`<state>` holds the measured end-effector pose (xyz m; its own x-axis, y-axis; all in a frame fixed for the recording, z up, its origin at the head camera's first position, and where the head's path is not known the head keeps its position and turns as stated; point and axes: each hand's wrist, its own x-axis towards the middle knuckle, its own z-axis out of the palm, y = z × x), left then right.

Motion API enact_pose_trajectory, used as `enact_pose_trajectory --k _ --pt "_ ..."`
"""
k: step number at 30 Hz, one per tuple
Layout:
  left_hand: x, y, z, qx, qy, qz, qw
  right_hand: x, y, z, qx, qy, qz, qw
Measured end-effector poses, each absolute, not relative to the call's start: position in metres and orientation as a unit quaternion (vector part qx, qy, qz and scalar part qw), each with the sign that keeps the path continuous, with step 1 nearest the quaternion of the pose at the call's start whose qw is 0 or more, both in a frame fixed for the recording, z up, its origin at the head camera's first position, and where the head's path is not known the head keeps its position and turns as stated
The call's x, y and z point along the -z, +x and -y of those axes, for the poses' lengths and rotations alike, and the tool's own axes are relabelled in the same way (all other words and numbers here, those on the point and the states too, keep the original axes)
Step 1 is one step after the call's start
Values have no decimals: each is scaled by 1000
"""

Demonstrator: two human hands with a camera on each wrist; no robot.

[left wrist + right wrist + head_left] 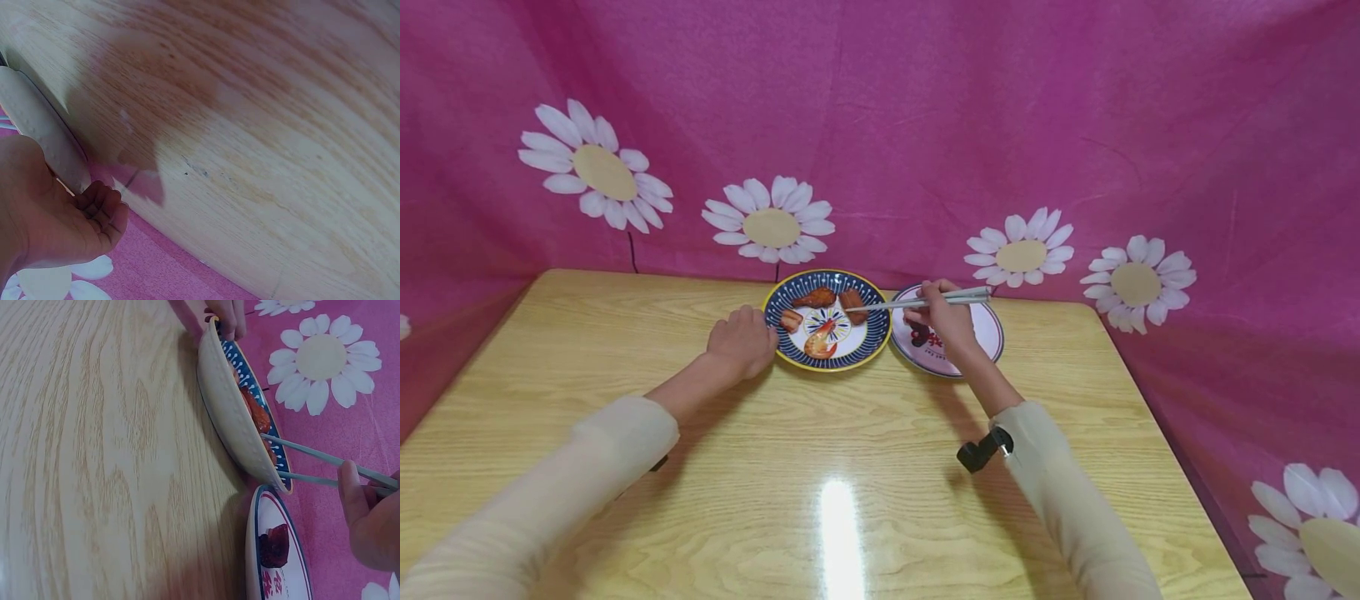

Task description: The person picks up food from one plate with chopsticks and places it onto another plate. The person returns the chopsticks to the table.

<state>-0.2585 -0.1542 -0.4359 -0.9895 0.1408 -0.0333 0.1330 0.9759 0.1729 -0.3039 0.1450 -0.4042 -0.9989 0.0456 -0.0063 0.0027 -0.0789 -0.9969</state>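
Note:
My left hand (741,343) holds the left rim of a deep blue-and-white patterned plate (878,336) with a yellow edge; its fingers look curled in the left wrist view. In the plate lie a brown block of food (854,315), a glazed wing-like piece (816,297), a small reddish piece (791,321) and a shrimp (822,342). My right hand (951,325) grips a pair of pale chopsticks (917,303). Their tips are spread at the brown block; whether they pinch it I cannot tell. Beneath this hand is a white plate (988,333) bearing a dark reddish piece (275,547).
Both plates stand side by side at the back of a wooden table (760,467). Close behind the table's far edge hangs a pink cloth (895,150) with white daisies. A black wrist mount (979,454) sticks out from the right sleeve.

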Motion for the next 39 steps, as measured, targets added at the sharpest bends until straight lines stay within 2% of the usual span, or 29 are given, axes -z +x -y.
enact_pose_trajectory --k 9,25,39 --pt "437 -259 154 -86 64 -994 30 404 -303 -141 -709 -5 705 4" --pt "435 -259 153 -90 63 -994 21 404 -301 -140 -696 -34 714 58" --pt "434 -260 153 -91 58 -994 30 405 -296 -142 -673 -27 735 80"
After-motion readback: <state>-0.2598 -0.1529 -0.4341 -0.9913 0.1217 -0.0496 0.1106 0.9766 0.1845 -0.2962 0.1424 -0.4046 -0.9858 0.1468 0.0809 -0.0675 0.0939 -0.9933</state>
